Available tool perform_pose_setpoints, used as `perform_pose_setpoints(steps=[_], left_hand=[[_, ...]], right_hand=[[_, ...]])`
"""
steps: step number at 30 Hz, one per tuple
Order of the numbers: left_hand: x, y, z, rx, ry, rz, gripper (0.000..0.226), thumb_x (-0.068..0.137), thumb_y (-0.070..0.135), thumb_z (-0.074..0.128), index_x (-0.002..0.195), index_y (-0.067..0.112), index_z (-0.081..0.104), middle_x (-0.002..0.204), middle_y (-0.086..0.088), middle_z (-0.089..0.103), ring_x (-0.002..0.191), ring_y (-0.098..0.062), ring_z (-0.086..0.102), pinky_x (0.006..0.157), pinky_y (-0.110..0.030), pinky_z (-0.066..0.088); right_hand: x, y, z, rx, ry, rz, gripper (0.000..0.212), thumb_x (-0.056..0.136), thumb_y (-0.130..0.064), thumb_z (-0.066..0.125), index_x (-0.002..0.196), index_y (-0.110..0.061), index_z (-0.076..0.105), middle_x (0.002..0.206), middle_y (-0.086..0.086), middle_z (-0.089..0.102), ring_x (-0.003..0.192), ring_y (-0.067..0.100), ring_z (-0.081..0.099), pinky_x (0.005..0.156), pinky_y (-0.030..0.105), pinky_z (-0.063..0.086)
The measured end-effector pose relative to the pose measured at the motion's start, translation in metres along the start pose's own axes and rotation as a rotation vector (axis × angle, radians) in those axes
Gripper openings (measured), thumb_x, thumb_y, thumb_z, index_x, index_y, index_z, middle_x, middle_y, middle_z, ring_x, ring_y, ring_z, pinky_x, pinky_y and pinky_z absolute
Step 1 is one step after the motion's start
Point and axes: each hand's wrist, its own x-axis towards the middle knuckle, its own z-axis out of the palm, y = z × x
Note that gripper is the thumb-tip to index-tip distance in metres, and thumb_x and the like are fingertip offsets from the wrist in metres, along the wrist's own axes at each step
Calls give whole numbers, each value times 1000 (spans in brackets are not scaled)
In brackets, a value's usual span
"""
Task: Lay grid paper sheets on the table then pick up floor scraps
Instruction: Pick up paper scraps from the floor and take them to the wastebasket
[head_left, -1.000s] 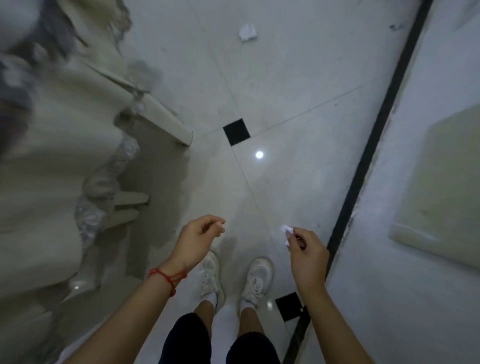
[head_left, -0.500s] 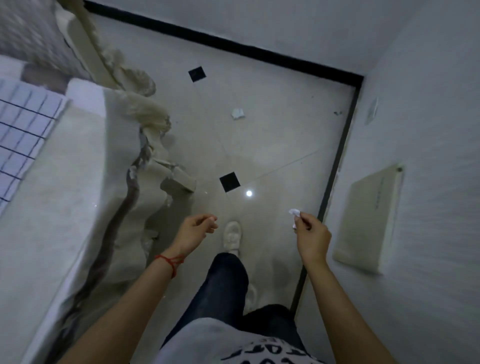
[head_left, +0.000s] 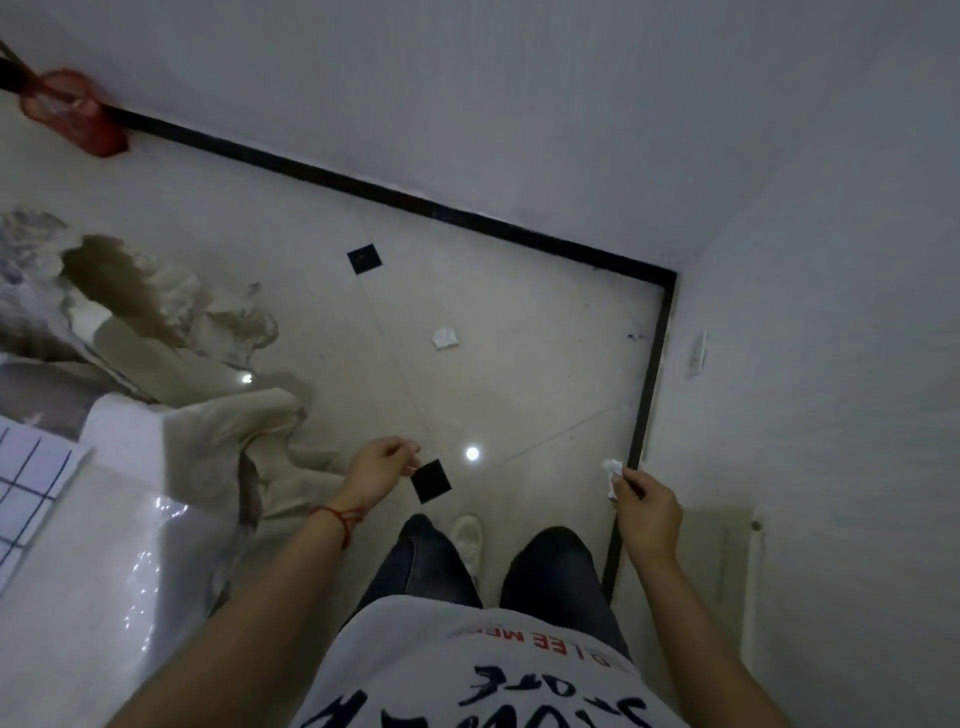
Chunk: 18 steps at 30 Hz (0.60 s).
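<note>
My right hand (head_left: 647, 512) pinches a small crumpled white paper scrap (head_left: 613, 469) at waist height near the right wall. My left hand (head_left: 378, 467), with a red string on the wrist, hangs over the floor with fingers loosely curled and nothing visible in it. Another white paper scrap (head_left: 445, 338) lies on the pale tiled floor (head_left: 545, 364) ahead of me. A grid paper sheet (head_left: 31, 483) with dark lines lies on the glossy table (head_left: 119, 597) at the left edge.
A draped cream tablecloth (head_left: 223, 415) hangs off the table's corner to my left. A black skirting line (head_left: 395, 197) marks the walls ahead and right. A red object (head_left: 72, 111) stands far left by the wall. A pale board (head_left: 727, 571) leans on the right wall.
The view has risen from looking straight down to facing the room corner as I step forward. My right hand keeps its scrap; the floor scrap ahead looks closer.
</note>
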Motion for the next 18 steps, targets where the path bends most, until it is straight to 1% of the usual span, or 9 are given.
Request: perform_pose_setpoints(steps=[2,4,6,8,10,11,14,16,18], left_hand=[[23,36,1,2,10,23,21,93,13,46,102,3,62,84,-9,62,68,-11,56,55,-14,44],[49,67,4,-15,8,27,23,93,14,47,103,3,63,85,-8,63,70,-12,57,59,-18,42],[77,92,8,-31,8,7,22,93,14,47,102,3,63,79,-3,62,69,-12,56,60,-19,42],[103,111,11,-42,27,-38,23,93,14,46,103,2,63,77,-1,61,67,-12,55,59,-21,41],[123,123,13,-64,64,-102,24,93,13,45,105,1,62,80,-6,62,66,-13,54,59,-22,40],[129,127,14,-74,84,-135,24,94,13,44,104,2,62,83,-9,62,67,-15,55,59,-23,39],[142,135,14,-100,116,-203,21,94,15,45,101,3,61,89,-12,62,72,-20,56,59,-23,40],[149,139,13,-135,151,-238,21,94,15,46,100,3,61,91,-14,62,76,-22,57,59,-22,41],[154,141,10,-187,199,-273,20,94,15,46,98,3,62,91,-14,63,81,-24,58,61,-22,42]], right_hand=[[23,-17,-2,-8,8,7,22,89,-12,58,107,-3,67,86,5,63,79,19,57,77,24,42],[53,-31,0,-15,9,22,23,88,-14,59,106,-3,68,87,8,65,78,20,58,77,25,42],[88,-43,6,-45,-11,31,23,88,-14,59,106,-1,67,90,12,68,78,21,58,77,26,43],[126,-60,12,-74,-54,26,22,89,-13,58,103,1,68,87,13,67,78,25,60,77,29,46],[167,-84,17,-118,-111,-2,22,90,-12,56,100,3,68,85,13,65,78,26,58,80,33,49],[188,-99,19,-145,-139,-30,22,90,-12,56,100,3,68,86,14,65,77,24,56,79,32,47],[248,-150,28,-203,-213,-149,21,90,-13,55,98,2,68,82,12,64,75,20,54,67,23,39],[285,-183,40,-245,-256,-221,20,90,-13,55,96,0,69,81,10,65,74,19,55,60,21,38],[318,-212,59,-272,-302,-260,19,90,-13,55,93,0,69,80,11,65,73,20,56,63,22,40]])
